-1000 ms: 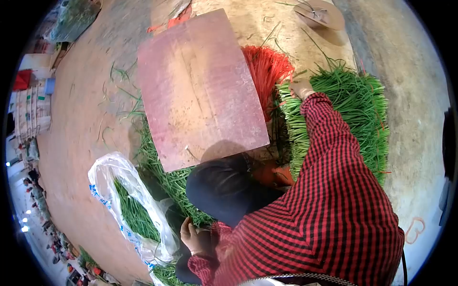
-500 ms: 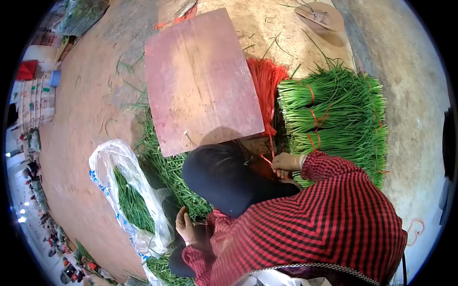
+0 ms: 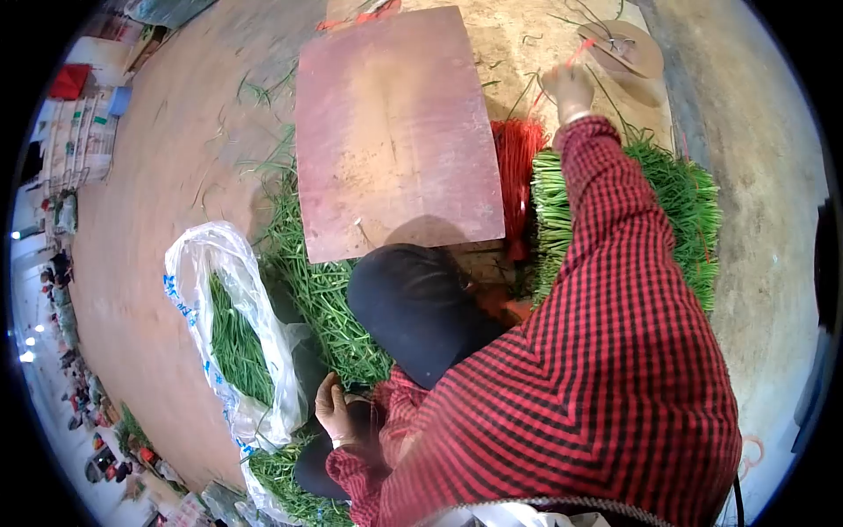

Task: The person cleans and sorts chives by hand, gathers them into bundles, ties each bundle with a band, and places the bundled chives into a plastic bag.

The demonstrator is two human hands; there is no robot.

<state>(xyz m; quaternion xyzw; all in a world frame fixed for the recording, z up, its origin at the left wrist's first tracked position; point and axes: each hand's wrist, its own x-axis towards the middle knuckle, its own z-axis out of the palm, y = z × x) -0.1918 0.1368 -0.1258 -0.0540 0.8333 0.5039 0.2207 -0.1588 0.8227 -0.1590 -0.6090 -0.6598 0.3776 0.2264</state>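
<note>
A thin red tie (image 3: pixel 583 50) sticks out of the right hand (image 3: pixel 569 91), up in the air. More red ties (image 3: pixel 518 176) lie in a long, bright heap. Beside them, the green bunches (image 3: pixel 549 206) lie flat in a row, pale ends facing the heap. Loose greens (image 3: pixel 325 303) lie in a messy, bendy pile, maybe just touching the left hand (image 3: pixel 335 411).

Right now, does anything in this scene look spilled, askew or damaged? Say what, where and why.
Stray greens lie strewn on the floor left of the board, unlike the close-packed stack on the right. The board's face is blotched and marked down its middle, which looks odd but may only be wear.
</note>
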